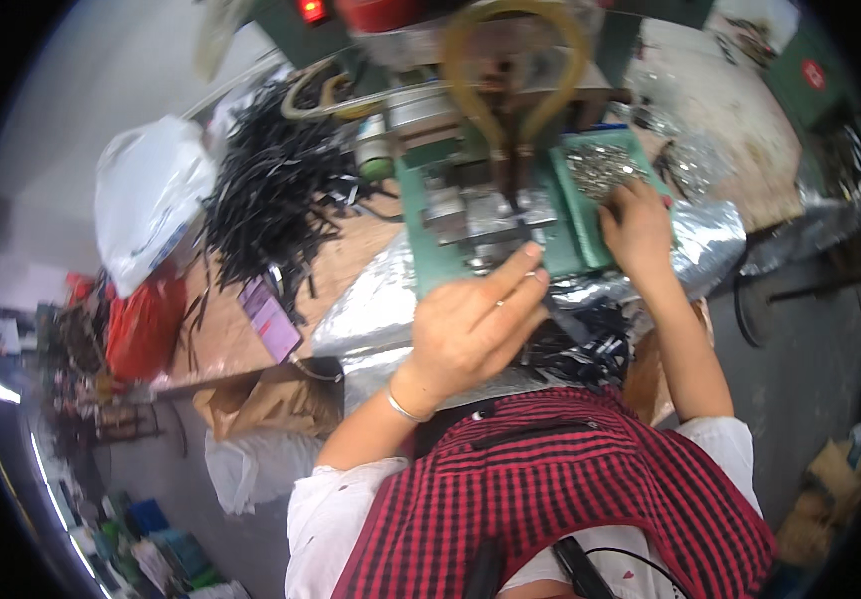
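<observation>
At the front of a green machine bed (430, 268), my left hand (480, 324) reaches toward the metal die block (495, 215). Its fingers are pressed together, with the tips just in front of the die. A dark sliver shows by those tips; what they hold is too blurred to name. My right hand (638, 228) is over the near end of a green tray (582, 235), fingers curled down at a pile of small shiny metal pieces (602, 168). Whatever its fingertips pinch is hidden. Black strips (585, 344) lie below and right of my left hand.
A large heap of black strips (271, 180) covers the table at left, near a phone (271, 319) with a cable. White (151, 200) and red (146, 324) plastic bags hang at the far left. Above the die stands a yellowish hose loop (575, 60). Silvery sheeting (375, 314) covers the front edge.
</observation>
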`<state>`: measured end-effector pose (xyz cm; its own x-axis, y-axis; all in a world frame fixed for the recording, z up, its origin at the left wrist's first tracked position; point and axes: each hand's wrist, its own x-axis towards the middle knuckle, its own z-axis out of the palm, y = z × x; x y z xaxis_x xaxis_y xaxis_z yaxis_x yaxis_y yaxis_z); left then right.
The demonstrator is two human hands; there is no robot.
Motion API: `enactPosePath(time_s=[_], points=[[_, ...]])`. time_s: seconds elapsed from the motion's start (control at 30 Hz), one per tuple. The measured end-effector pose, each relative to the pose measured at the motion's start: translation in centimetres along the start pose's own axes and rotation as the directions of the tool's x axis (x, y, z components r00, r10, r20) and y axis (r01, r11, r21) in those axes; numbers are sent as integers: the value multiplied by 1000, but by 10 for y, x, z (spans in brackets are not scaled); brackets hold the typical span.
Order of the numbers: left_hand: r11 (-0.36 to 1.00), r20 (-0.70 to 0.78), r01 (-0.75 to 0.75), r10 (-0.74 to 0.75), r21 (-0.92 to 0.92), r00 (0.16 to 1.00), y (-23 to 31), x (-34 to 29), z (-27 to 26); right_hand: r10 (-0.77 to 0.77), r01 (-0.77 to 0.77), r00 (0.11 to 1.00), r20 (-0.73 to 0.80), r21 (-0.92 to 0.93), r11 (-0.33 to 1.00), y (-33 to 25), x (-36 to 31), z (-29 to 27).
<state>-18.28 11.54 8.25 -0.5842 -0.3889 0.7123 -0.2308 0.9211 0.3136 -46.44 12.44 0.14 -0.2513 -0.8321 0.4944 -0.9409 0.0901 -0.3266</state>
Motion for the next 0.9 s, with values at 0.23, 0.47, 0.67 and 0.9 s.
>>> enactPosePath(time_s=[0.23, 0.47, 0.67, 0.9], points=[[863, -461, 377, -198, 336, 865, -33, -50, -90, 367, -351, 930, 23, 353, 867, 1, -6, -14], [361, -142, 364, -515, 858, 846, -151, -74, -126, 296, -257, 955, 10, 524, 812, -13, 13, -14], [-66, -311, 372, -694, 926, 649, -215, -111, -81, 326, -260, 942, -80, 439, 860, 7, -12, -22], [210, -269, 702, -819, 681, 507, -201, -107, -70, 389, -272, 918, -81, 586, 763, -13, -28, -46]])
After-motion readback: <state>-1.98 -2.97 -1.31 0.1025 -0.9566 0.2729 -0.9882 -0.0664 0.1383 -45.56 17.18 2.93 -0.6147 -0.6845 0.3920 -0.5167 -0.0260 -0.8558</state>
